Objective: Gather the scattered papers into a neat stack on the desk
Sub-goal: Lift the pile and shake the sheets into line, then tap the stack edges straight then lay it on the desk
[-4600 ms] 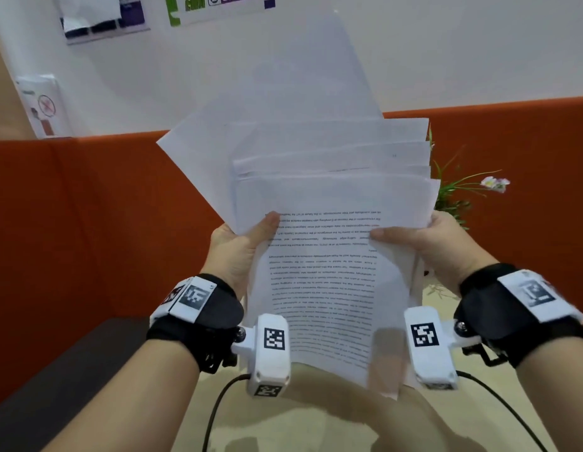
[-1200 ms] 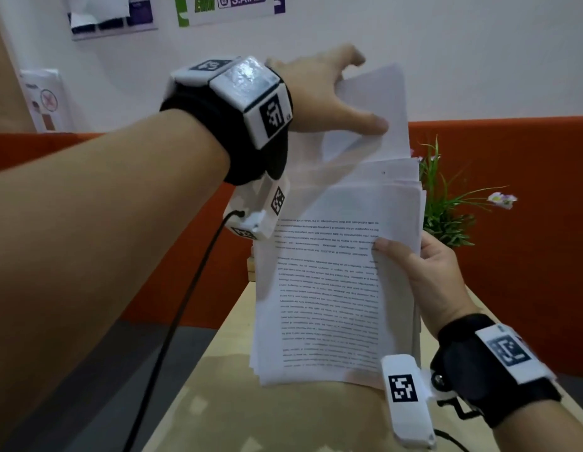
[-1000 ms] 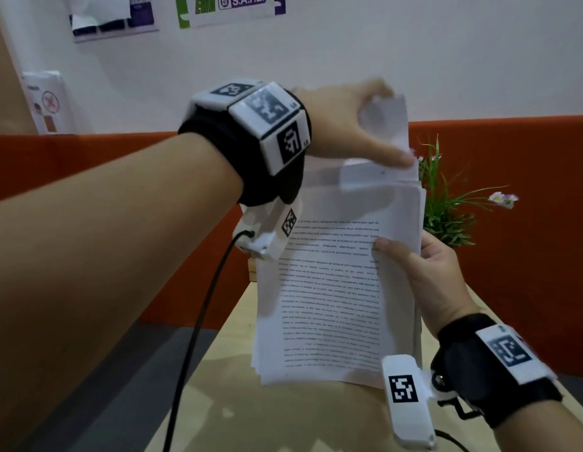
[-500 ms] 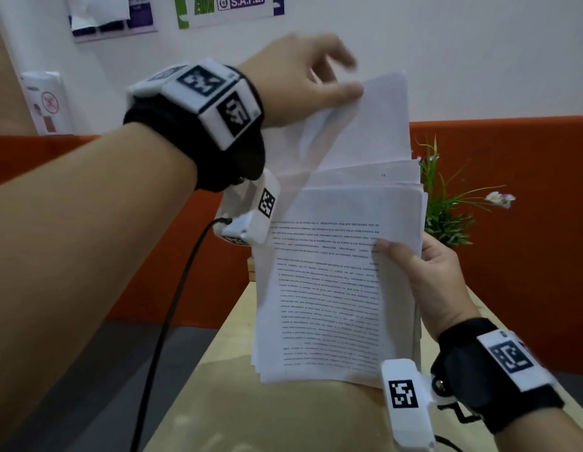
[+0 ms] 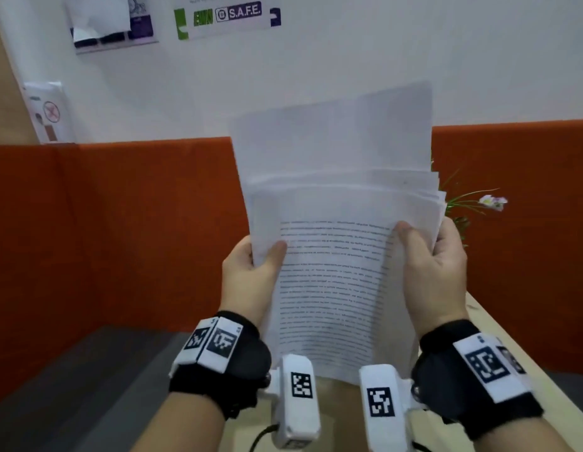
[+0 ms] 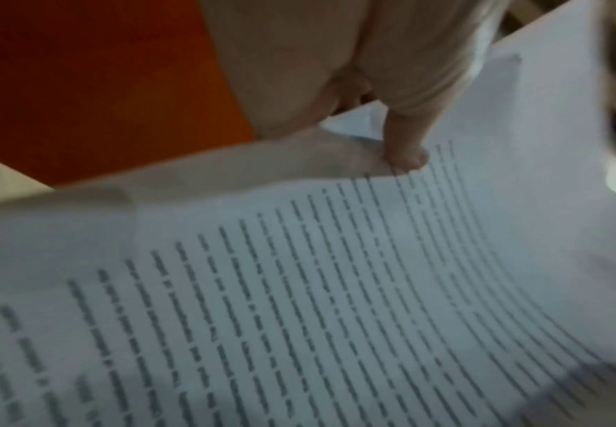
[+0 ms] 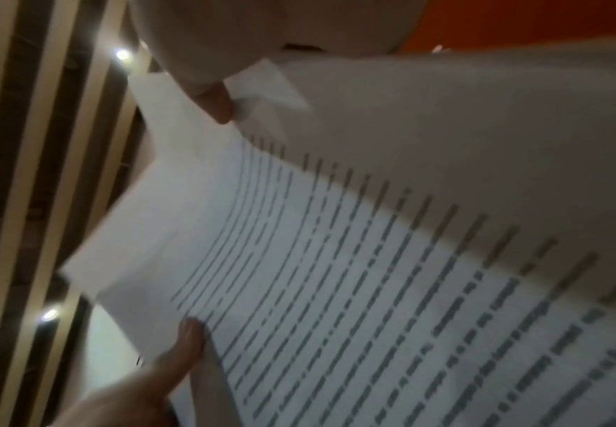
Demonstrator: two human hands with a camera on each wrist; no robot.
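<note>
A sheaf of white printed papers (image 5: 335,282) stands upright in front of me, its lower edge down at the pale wooden desk (image 5: 499,340). Several sheets stick up unevenly at the top. My left hand (image 5: 251,272) grips the left edge, thumb on the printed front page. My right hand (image 5: 430,256) grips the right edge the same way. In the left wrist view the thumb presses the papers (image 6: 335,289) beside the text lines. The right wrist view shows the papers (image 7: 372,274) with my right thumb at the top and my left thumb at the bottom.
An orange partition (image 5: 120,230) runs behind the desk, below a white wall with posters (image 5: 225,17). A small green plant with a pale flower (image 5: 489,200) stands behind the papers at the right. Dark floor (image 5: 71,370) lies to the left of the desk.
My left hand has come down from the raised top sheets and now grips the left edge of the sheaf. The right hand kept its hold.
</note>
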